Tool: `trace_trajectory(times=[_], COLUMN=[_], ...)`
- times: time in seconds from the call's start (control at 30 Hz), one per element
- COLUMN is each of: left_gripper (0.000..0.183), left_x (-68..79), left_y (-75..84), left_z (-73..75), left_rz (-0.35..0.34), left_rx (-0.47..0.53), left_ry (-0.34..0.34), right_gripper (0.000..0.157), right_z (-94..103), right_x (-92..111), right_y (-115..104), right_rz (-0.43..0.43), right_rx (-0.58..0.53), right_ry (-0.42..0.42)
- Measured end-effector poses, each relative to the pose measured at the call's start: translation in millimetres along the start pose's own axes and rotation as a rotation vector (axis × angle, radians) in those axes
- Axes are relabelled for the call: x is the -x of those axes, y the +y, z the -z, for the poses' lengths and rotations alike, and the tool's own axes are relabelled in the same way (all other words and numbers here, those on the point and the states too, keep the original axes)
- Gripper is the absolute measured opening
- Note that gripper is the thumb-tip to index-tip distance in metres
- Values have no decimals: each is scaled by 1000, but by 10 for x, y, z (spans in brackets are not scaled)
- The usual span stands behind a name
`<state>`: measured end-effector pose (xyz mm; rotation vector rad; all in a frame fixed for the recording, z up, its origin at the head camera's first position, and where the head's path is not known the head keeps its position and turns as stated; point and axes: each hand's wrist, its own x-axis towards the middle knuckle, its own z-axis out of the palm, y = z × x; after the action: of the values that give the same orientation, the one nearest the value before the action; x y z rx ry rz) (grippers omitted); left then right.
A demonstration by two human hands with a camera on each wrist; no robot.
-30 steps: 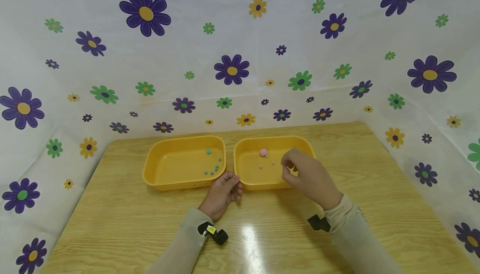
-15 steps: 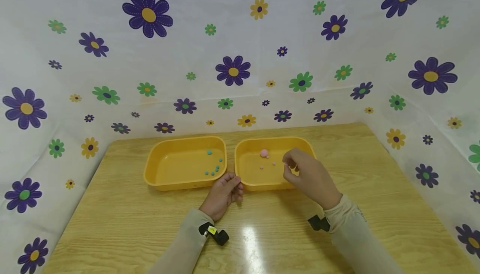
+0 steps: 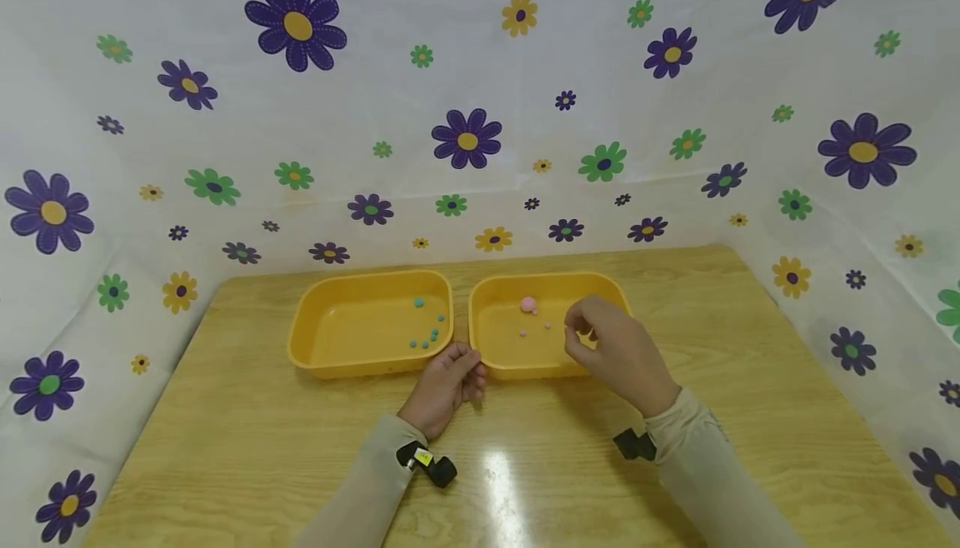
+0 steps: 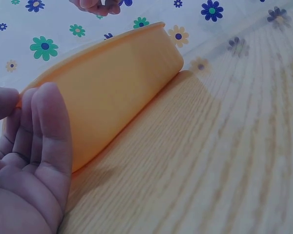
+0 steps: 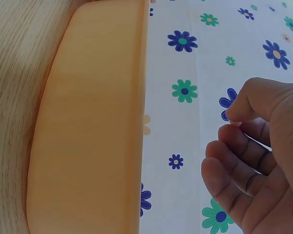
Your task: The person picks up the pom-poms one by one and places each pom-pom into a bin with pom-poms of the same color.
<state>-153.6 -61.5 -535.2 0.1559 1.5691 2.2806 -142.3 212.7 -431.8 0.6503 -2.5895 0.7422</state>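
Observation:
In the head view, my left hand is at the near-left corner of the right yellow tray. Its thumb and fingers pinch the tray rim, as the left wrist view shows. Over the right part of this tray hovers my right hand, thumb and index fingertips brought together. A tiny pink ball peeks out between those tips, mostly hidden; the other fingers are loosely curled. Inside the tray lie a larger pink ball and several small ones, including one pink ball near the middle.
To the left stands a second yellow tray, with several small teal balls toward its right end. Both trays rest on a wood-grain table. A white flowered cloth rises behind and along both sides.

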Motion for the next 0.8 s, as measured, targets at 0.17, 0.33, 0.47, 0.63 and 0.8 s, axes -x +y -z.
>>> trace_trajectory(times=[0.17, 0.33, 0.47, 0.63, 0.8], left_gripper=[14, 13, 12, 12, 13], left_x=[5, 3, -8, -14, -21], left_y=[10, 0, -3, -12, -19], left_z=[-4, -1, 7, 7, 0], left_rz=[-9, 2, 13, 1, -13], left_rx=[-2, -1, 4, -1, -5], left_ry=[-2, 2, 0, 1, -5], right_gripper=[9, 10, 10, 9, 8], right_z=[-9, -27, -34, -57, -88], right_x=[-11, -7, -10, -13, -26], right_y=[5, 24, 37, 50, 82], right_rz=[-11, -29, -27, -16, -17], right_rx=[5, 3, 3, 4, 3], right_ry=[-6, -4, 0, 8, 18])
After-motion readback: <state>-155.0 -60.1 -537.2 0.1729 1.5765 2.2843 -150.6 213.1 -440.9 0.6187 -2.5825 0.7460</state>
